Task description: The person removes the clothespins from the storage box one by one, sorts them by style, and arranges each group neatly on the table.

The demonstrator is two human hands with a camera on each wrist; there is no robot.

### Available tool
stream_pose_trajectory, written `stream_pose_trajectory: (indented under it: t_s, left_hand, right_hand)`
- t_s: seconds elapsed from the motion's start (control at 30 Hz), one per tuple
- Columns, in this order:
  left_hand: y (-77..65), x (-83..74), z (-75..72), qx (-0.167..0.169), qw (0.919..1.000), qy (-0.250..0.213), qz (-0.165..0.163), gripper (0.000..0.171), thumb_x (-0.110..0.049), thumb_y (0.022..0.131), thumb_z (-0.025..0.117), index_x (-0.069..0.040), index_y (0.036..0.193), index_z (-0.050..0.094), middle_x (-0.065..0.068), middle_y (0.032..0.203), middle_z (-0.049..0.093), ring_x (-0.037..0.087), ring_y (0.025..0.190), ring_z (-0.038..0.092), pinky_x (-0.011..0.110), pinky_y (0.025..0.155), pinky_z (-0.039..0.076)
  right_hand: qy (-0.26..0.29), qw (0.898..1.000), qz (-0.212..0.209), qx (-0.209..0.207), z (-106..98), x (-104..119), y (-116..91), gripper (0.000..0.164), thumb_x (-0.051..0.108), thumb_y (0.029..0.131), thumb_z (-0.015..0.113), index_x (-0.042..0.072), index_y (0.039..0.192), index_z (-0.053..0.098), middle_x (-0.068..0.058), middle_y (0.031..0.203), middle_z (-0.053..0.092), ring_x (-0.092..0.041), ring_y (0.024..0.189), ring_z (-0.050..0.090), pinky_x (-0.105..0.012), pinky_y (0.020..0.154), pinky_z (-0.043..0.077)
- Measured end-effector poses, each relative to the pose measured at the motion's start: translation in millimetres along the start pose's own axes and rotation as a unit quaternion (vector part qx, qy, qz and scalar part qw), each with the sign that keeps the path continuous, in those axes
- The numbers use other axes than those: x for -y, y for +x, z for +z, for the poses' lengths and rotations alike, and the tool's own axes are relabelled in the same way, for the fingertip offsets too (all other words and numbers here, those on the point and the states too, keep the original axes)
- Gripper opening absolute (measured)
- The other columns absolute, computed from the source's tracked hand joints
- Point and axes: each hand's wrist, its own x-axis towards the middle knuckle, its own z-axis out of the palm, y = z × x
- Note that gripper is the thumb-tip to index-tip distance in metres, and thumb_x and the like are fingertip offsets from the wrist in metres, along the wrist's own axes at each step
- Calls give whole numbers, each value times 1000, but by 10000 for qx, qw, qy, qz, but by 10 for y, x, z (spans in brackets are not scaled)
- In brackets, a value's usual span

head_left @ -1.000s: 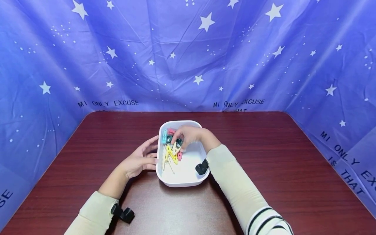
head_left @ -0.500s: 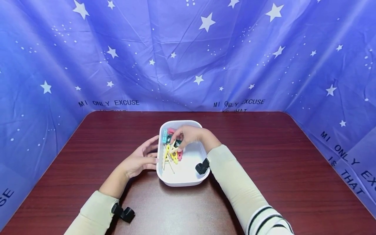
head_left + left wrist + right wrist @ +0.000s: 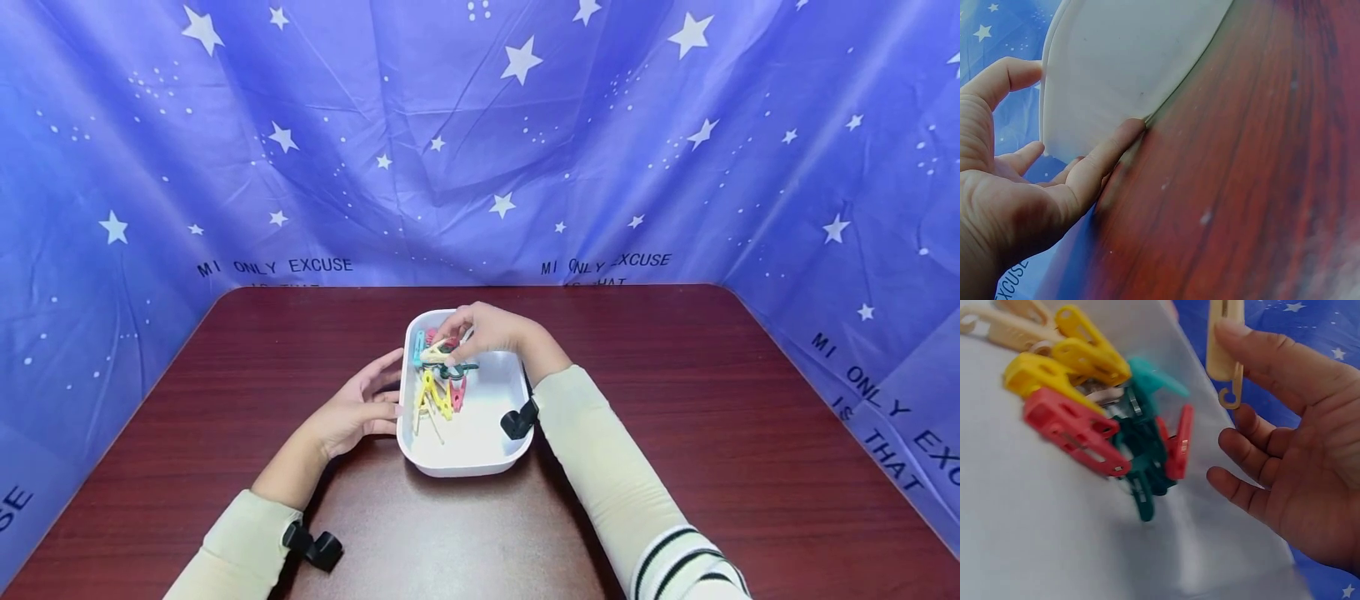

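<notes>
A white plastic basin [image 3: 480, 460] stands on the table with several clothespins lying along its left side. My right hand [image 3: 491, 330] is over the basin's far part and pinches a cream clothespin [image 3: 1225, 353] between thumb and fingers. Below that hand lie dark green clothespins [image 3: 1144, 447], a red one [image 3: 1075, 432] and yellow ones [image 3: 1092, 350]. A turquoise clothespin [image 3: 420, 346] leans at the far left corner, and more cream ones [image 3: 1007, 326] lie nearer me. My left hand [image 3: 351, 412], fingers spread and fairly straight, rests against the basin's left outer wall [image 3: 1116, 69].
The dark red wooden table [image 3: 712, 417] extends around the basin on all sides. A blue curtain with white stars [image 3: 480, 150] hangs behind and at both sides. Black wrist cameras [image 3: 517, 421] are strapped to the sleeves, the right one overhanging the basin.
My right hand has lifted the cream clothespin off the yellow ones and carried it toward the basin's far end, uncovering the dark green ones. My left hand stays at the basin's side.
</notes>
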Motion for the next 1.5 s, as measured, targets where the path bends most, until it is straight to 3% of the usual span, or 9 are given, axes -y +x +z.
stream_pose_trajectory:
  t_s: [0.13, 0.27, 0.8, 1.17, 1.5]
  left_hand:
    - [9, 12, -7, -9, 10000, 15, 6, 94, 11, 82, 60, -16, 157, 10, 27, 154, 14, 29, 116, 53, 42, 78, 58]
    - [16, 13, -8, -13, 10000, 34, 2, 94, 11, 82, 60, -16, 157, 10, 27, 154, 14, 29, 116, 53, 42, 78, 58]
    - [-5, -3, 18, -58, 10000, 19, -38, 92, 11, 83, 59, -18, 157, 14, 25, 154, 16, 30, 117, 52, 43, 77, 58]
    - [-8, -12, 31, -78, 9999, 65, -58, 91, 12, 83, 58, -18, 157, 14, 25, 154, 16, 31, 117, 52, 43, 78, 58]
    - [2, -1, 19, -60, 9999, 26, -78, 91, 12, 83, 58, -18, 157, 14, 25, 154, 16, 30, 117, 52, 43, 78, 58]
  right_hand:
    - [473, 9982, -133, -352, -92, 19, -66, 37, 18, 77, 83, 9, 112, 73, -4, 112, 64, -24, 107, 58, -33, 93, 50]
    - [914, 9942, -192, -533, -177, 49, -128, 37, 12, 78, 82, 4, 112, 71, -6, 110, 69, -24, 104, 63, -34, 92, 52]
    - [875, 9899, -559, -970, -281, 150, -403, 31, 10, 78, 81, 3, 106, 72, -5, 94, 71, -20, 88, 65, -34, 79, 55]
    - [1509, 9622, -626, -2177, -181, 48, -554, 30, 5, 76, 81, 2, 105, 73, -12, 94, 68, -23, 81, 63, -33, 72, 56]
    - [1361, 9497, -197, -2813, -167, -90, -683, 30, 10, 78, 82, 2, 105, 73, -11, 94, 69, -23, 76, 60, -25, 64, 51]
